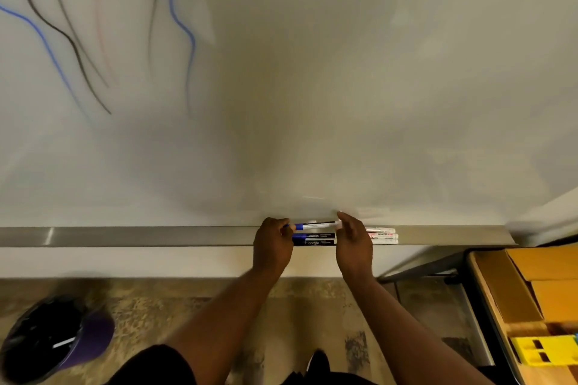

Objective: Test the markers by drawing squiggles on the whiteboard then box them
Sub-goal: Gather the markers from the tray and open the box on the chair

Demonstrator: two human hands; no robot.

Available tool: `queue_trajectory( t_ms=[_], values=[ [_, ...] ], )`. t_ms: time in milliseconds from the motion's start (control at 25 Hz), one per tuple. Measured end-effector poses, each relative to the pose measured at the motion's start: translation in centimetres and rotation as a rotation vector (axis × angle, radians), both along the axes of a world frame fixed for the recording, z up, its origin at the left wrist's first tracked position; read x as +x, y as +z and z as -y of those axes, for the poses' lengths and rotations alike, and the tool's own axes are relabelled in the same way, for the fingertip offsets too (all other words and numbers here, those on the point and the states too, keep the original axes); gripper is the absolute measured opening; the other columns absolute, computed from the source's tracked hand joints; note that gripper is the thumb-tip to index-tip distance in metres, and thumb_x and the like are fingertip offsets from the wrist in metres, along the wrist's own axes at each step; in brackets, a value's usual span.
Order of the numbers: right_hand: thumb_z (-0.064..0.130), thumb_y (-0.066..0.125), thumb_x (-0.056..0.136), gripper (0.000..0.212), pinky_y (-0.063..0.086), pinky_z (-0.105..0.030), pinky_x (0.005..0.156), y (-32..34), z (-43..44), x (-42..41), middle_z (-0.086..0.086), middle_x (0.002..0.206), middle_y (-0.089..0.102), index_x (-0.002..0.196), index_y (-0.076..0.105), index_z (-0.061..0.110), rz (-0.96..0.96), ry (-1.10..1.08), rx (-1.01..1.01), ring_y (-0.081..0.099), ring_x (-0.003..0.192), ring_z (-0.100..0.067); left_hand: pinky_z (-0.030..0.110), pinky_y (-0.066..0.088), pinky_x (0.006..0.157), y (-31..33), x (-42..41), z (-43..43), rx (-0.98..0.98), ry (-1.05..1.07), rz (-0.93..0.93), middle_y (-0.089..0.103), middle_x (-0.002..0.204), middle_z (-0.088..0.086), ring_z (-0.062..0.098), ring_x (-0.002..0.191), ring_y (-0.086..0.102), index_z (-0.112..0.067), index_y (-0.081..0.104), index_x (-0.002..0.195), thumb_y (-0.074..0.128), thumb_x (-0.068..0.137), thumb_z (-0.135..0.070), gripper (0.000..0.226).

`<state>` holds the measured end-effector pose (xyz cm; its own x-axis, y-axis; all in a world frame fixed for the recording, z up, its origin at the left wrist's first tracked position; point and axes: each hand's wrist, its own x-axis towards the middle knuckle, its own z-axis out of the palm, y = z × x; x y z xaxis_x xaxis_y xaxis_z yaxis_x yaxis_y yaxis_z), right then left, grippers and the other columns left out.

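On my feed both hands meet at the long grey metal tray (pixel 125 236) under the white whiteboard (pixel 312 72). The left hand (pixel 272 247) curls its fingers round the blue-capped end of a slim white-barrelled marker (pixel 316 225), and the right hand (pixel 355 247) pinches the opposite end, so the marker lies level between them just above the tray. I cannot tell whether the cap is seated or parting. Two dark-barrelled markers (pixel 314 239) lie side by side in the tray below it, and white markers with red print (pixel 381 234) lie just right of the right hand. Blue, black and faint red squiggles (pixel 93 25) cross the board's upper left. An open brown cardboard box (pixel 516 291) sits at lower right.
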<state>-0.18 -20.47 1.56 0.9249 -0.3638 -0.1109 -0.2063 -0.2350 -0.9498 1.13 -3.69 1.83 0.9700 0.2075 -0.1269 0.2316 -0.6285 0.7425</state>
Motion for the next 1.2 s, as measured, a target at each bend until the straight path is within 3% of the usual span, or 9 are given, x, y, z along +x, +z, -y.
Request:
queue_trajectory(
  t_ms=[120,200,320,520,680,800,920,1080,1200],
  values=[
    [0.038,0.042,0.106,0.035,0.049,-0.032,0.1,-1.2,0.5,0.4,0.003,0.131,0.062,0.13,0.062,0.023,-0.021,-0.011,0.204,0.057,0.12,-0.012,0.031,0.05,0.079,-0.4,-0.4,1.0,-0.14,0.124,-0.075,0.069,0.088,0.002,0.019,0.083,0.064,-0.024,0.066,0.084,0.037,0.104,-0.046,0.042],
    [0.033,0.038,0.108,0.037,0.055,-0.026,0.088,-1.5,0.4,0.6,-0.001,0.132,0.06,0.133,0.06,0.016,-0.035,-0.028,0.361,0.057,0.117,-0.009,0.031,0.047,0.08,-0.5,-0.5,1.3,-0.328,0.224,-0.104,0.065,0.085,-0.004,0.012,0.081,0.062,-0.024,0.064,0.086,0.035,0.103,-0.05,0.042],
    [0.027,0.037,0.108,0.037,0.057,-0.018,0.075,-1.8,0.6,1.0,-0.006,0.131,0.058,0.133,0.057,0.009,-0.066,-0.024,0.425,0.058,0.112,-0.006,0.031,0.044,0.083,-0.9,0.0,1.2,-0.489,0.291,-0.15,0.064,0.086,-0.006,0.012,0.084,0.061,-0.029,0.06,0.086,0.035,0.102,-0.053,0.039],
    [0.029,0.038,0.108,0.032,0.057,-0.02,0.074,-2.8,0.8,1.7,-0.007,0.131,0.057,0.13,0.056,0.015,-0.148,-0.011,0.485,0.057,0.111,-0.009,0.037,0.047,0.087,-2.7,1.1,0.8,-0.475,0.245,-0.244,0.071,0.093,0.003,0.02,0.091,0.065,-0.023,0.064,0.097,0.027,0.096,-0.068,0.058],
    [0.03,0.039,0.108,0.036,0.057,-0.02,0.072,-3.1,0.8,2.3,-0.01,0.129,0.058,0.13,0.056,0.008,-0.192,-0.016,0.502,0.057,0.117,-0.022,0.044,0.046,0.097,-3.5,1.4,1.0,-0.42,0.217,-0.306,0.069,0.099,0.007,0.024,0.096,0.064,-0.017,0.064,0.106,0.024,0.096,-0.068,0.066],
    [0.03,0.038,0.108,0.034,0.056,-0.018,0.07,-3.0,0.8,2.4,-0.006,0.12,0.06,0.125,0.058,0.01,-0.207,0.009,0.472,0.059,0.111,-0.02,0.047,0.043,0.104,-3.6,1.6,1.2,-0.398,0.205,-0.336,0.067,0.111,0.009,0.026,0.104,0.061,-0.017,0.063,0.114,0.025,0.096,-0.068,0.066],
    [0.031,0.04,0.107,0.03,0.055,-0.024,0.078,-2.9,0.8,2.5,-0.003,0.116,0.062,0.125,0.058,0.013,-0.221,0.016,0.468,0.06,0.111,-0.021,0.044,0.042,0.104,-3.5,1.6,1.6,-0.368,0.193,-0.34,0.065,0.115,0.01,0.028,0.107,0.059,-0.015,0.062,0.115,0.024,0.099,-0.062,0.063],
    [0.034,0.043,0.106,0.017,0.052,-0.045,0.099,-3.2,0.9,2.5,-0.003,0.122,0.062,0.113,0.059,0.034,-0.217,0.016,0.438,0.06,0.116,-0.023,0.043,0.043,0.104,-3.6,1.5,1.8,-0.372,0.173,-0.329,0.065,0.118,0.01,0.028,0.108,0.059,-0.016,0.062,0.117,0.025,0.1,-0.059,0.06],
    [0.041,0.044,0.105,0.016,0.047,-0.052,0.105,-3.8,1.1,2.5,-0.002,0.124,0.062,0.106,0.061,0.043,-0.223,0.024,0.379,0.059,0.118,-0.024,0.042,0.042,0.105,-3.5,1.5,1.9,-0.362,0.157,-0.336,0.063,0.12,0.011,0.028,0.111,0.058,-0.014,0.059,0.121,0.024,0.102,-0.056,0.058]
  ],
)
